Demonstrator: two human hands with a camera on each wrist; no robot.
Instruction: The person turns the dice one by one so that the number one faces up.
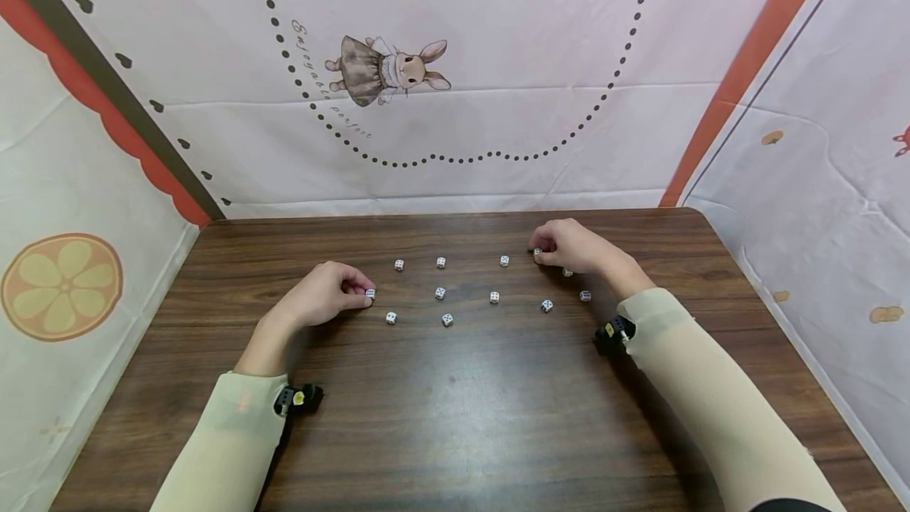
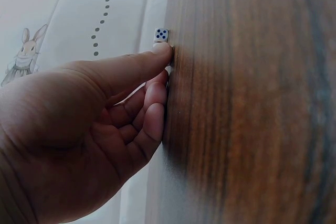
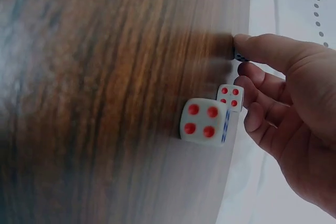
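Several small white dice lie spread on the table. My left hand (image 1: 320, 295) pinches one die (image 1: 370, 294) between thumb and fingers at the left end of the group. In the left wrist view a die (image 2: 161, 34) with blue pips shows just past the thumb tip; whether it is the pinched one, I cannot tell. At the far right, my right hand (image 1: 572, 246) has another die (image 1: 537, 254) between thumb and index finger. The right wrist view shows that die (image 3: 240, 56) mostly covered by the fingertips. Two dice with red fours, a large-looking near one (image 3: 202, 121) and one behind (image 3: 231, 96), sit beside this hand.
Between the hands lie more dice, among them one at the back (image 1: 441, 263), one in the middle (image 1: 494, 298) and one in front (image 1: 447, 320). Another die (image 1: 585, 296) is near the right wrist. Printed cloth (image 1: 498, 133) hangs behind the brown wooden table (image 1: 426, 417).
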